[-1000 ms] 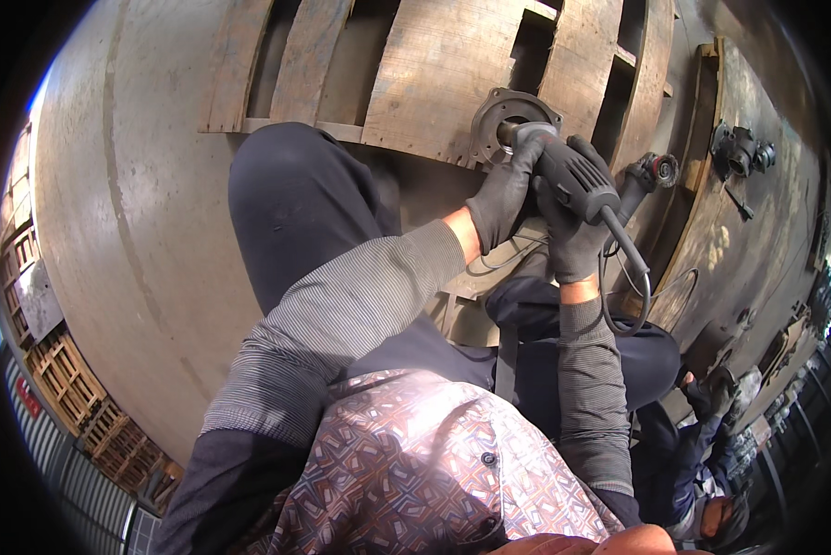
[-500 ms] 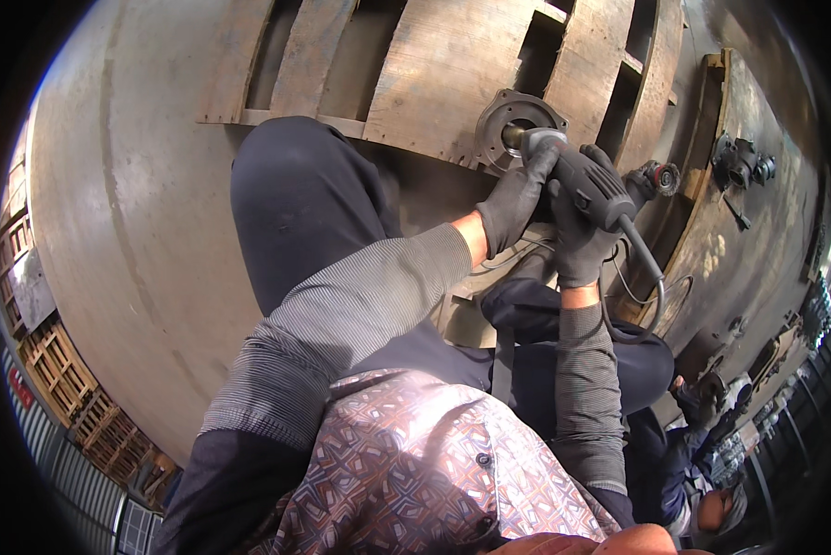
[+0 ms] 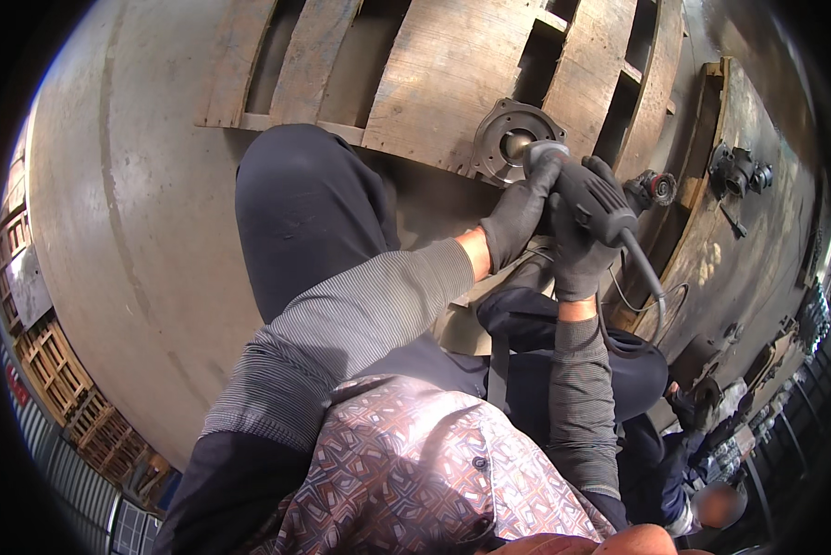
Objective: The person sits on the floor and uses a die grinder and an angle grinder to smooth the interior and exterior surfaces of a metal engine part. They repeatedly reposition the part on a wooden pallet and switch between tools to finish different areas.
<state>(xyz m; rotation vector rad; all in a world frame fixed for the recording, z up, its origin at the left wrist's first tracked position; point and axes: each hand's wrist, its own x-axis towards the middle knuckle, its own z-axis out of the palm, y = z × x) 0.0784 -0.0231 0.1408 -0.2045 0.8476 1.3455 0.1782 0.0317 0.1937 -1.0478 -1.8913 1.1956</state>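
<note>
A dark grey corded power tool [image 3: 597, 199], which looks like a grinder, is held in both my gloved hands. My left hand [image 3: 523, 208] is closed around its front end. My right hand [image 3: 577, 245] grips the body from below, near the cord. The tool's rounded, brass-coloured tip [image 3: 518, 144] is at the central opening of a round metal flange [image 3: 495, 124]. Whether the tip touches the metal I cannot tell. The flange lies on the near edge of a wooden pallet [image 3: 443, 69]. Just right of my right hand is a round wire brush head [image 3: 661, 189] with a red centre.
A second wooden platform [image 3: 711, 240] to the right bears dark metal parts [image 3: 737, 168]. The tool's cord [image 3: 651, 277] loops down by my right knee. Another person [image 3: 702, 472] works at the lower right. Stacked pallets [image 3: 59, 356] stand at the far left.
The tool's tip has shifted slightly, baring more of the flange's opening. Both hands keep their grip, and the view has moved a little.
</note>
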